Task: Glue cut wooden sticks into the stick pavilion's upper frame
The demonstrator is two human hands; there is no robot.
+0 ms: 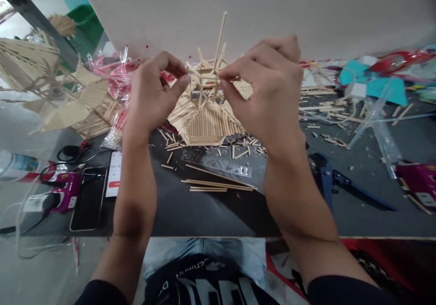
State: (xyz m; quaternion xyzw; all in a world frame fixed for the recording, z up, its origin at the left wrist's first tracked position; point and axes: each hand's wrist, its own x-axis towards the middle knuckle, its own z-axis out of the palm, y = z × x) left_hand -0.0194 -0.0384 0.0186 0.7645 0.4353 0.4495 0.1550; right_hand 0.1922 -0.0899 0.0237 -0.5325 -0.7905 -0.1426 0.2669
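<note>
Pinching the top frame of the pale hexagonal wooden-stick roof model, the left hand and right hand clamp fingertips on its sticks; it stands on the dark grey tabletop.

On the table — stick model centre, ruler before it, phone left.

Craft workshop: stick models, offcuts, cutters

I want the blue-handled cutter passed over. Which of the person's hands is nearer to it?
Right. The right hand pinches the stick model, up and left of the blue-handled cutter; the left hand pinches the model's other side, farther left.
</note>
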